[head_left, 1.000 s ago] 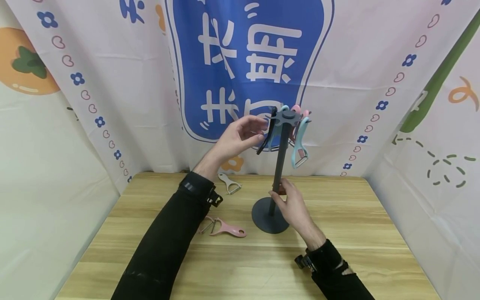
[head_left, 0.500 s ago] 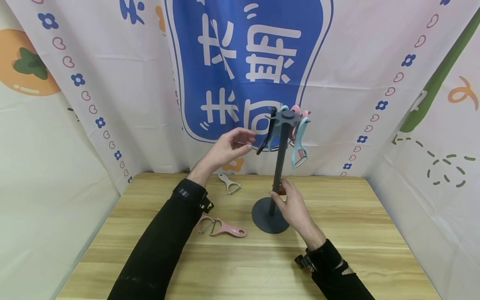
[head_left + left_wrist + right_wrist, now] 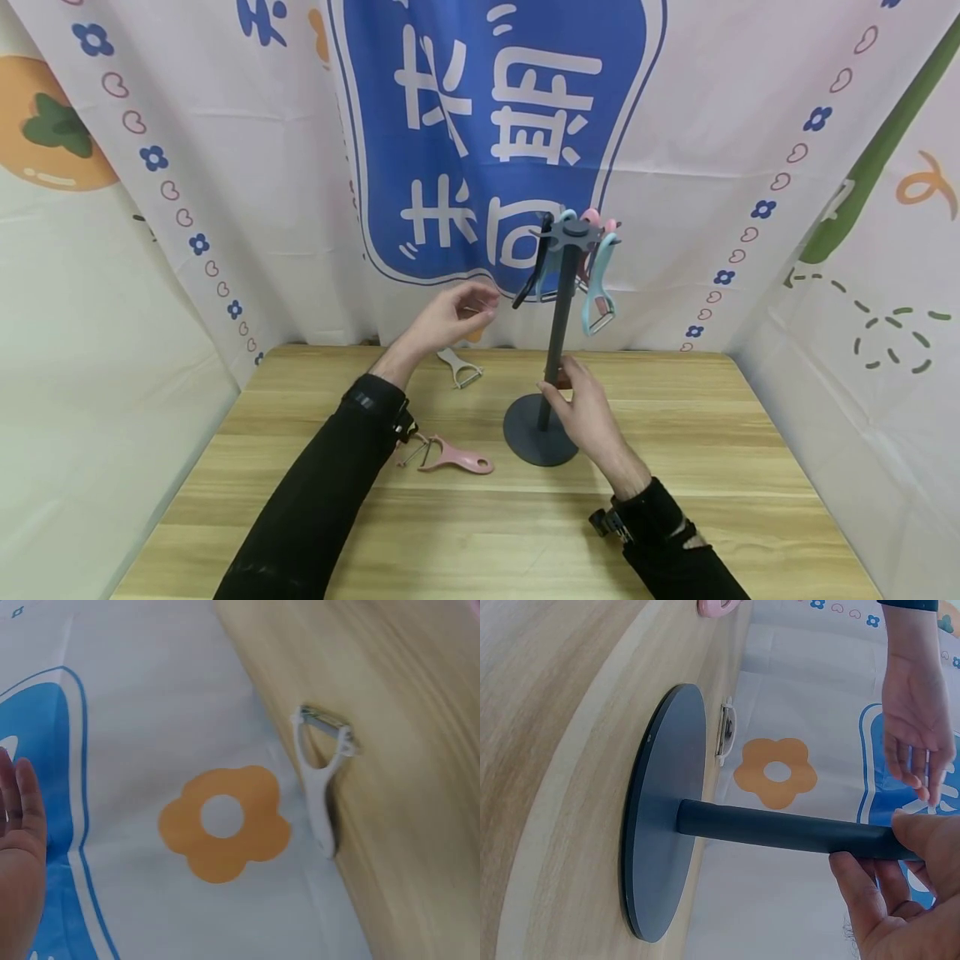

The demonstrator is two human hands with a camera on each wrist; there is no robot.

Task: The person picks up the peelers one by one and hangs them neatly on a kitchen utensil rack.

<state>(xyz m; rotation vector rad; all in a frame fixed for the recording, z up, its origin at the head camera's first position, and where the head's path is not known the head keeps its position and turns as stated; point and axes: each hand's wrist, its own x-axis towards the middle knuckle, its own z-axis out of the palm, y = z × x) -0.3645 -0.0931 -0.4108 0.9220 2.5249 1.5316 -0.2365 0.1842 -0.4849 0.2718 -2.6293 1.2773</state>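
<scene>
Gripping the dark-grey, round-based stand (image 3: 560,325) with the right hand (image 3: 588,417), I have the left hand (image 3: 453,317) relaxed and empty out there, near a slim black hanging utensil (image 3: 542,250).

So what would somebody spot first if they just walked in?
Probably the big blue sign on the cloth behind the table. Next might be the dark stand on the table, with colourful peelers hanging at its top and the right hand holding its pole. A white peeler lies near the table's back edge.
</scene>
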